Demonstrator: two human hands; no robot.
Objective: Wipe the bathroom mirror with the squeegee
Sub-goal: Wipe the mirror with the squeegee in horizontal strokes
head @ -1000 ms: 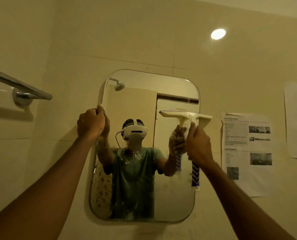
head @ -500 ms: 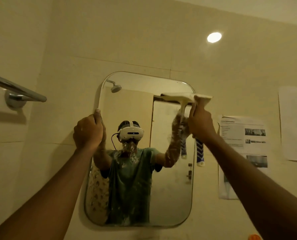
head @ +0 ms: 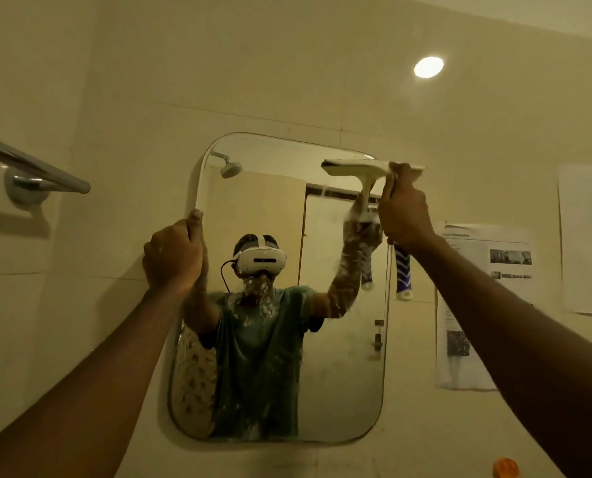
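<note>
The right hand (head: 404,212) covers the middle of the squeegee (head: 356,166), so only the pale blade above and the blue-striped handle end below show, and its grip on the handle is seen from the back only. The left hand (head: 172,257) hides part of the mirror's (head: 339,374) left edge, and white smears blur the reflection around the raised arm. The towel rail (head: 35,167) is cut off at the left edge, the drawing sheet (head: 587,239) at the right, an orange thing (head: 505,469) at the bottom, and the text on the printed sheet (head: 484,257) is too small to read.
</note>
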